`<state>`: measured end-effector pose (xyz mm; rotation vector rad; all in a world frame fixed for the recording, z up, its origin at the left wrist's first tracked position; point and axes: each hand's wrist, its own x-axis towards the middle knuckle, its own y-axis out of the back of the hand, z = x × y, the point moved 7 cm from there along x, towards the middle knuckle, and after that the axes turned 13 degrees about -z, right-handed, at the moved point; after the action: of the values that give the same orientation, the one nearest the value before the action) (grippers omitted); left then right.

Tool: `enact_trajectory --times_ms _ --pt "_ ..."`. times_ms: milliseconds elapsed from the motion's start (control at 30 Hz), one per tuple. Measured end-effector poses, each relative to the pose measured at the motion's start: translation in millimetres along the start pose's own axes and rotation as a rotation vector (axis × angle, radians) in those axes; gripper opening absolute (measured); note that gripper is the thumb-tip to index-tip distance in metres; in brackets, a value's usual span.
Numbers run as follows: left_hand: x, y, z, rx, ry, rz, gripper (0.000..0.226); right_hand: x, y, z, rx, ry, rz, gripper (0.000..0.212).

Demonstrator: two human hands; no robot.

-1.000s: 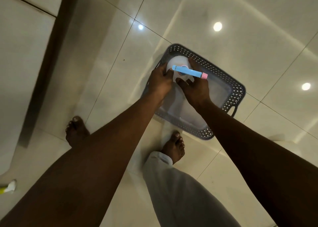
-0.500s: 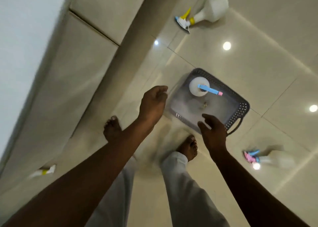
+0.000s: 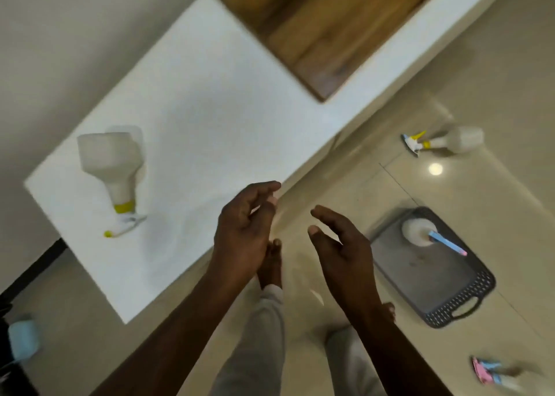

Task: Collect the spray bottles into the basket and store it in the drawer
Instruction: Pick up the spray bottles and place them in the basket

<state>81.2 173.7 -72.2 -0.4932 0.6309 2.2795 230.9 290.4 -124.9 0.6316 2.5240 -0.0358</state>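
Note:
A dark grey perforated basket (image 3: 468,308) sits on the floor at the right, with one white spray bottle with a blue and pink trigger (image 3: 420,233) standing in its far corner. A white bottle with a yellow collar (image 3: 115,167) lies on the white counter (image 3: 210,143) at the left. Another yellow-trimmed bottle (image 3: 450,142) lies on the floor at the upper right, and a pink and blue one (image 3: 492,373) lies at the lower right. My left hand (image 3: 243,233) and right hand (image 3: 342,254) hover empty in mid-frame, fingers apart, left of the basket.
A wooden panel (image 3: 318,29) lies at the back of the counter. My bare feet (image 3: 270,263) stand on glossy beige tiles between counter and basket. A light blue object (image 3: 22,337) sits at the lower left edge.
Both hands let go of the blue-triggered bottle in the basket and lifted away. The view rose and swung left, bringing the counter and its bottle into sight.

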Motion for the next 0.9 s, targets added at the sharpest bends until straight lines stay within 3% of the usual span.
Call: enact_trajectory --times_ms 233,467,533,700,900 --pt "-4 168 -27 -0.077 0.003 0.326 0.027 59 -102 -84 0.09 0.076 -0.161 0.031" --pt "1 297 -63 -0.097 0.026 0.69 0.025 115 -203 -118 -0.014 0.03 -0.305 0.033" --pt "9 313 -75 -0.076 0.079 0.676 0.025 129 -229 -120 -0.008 -0.025 -0.331 0.039" --pt "39 313 -111 -0.145 0.28 0.402 0.05 151 -283 -120 0.063 -0.143 -0.387 0.054" --pt "54 297 -109 -0.384 0.203 0.283 0.045 158 -307 -125 0.158 -0.149 -0.402 0.052"
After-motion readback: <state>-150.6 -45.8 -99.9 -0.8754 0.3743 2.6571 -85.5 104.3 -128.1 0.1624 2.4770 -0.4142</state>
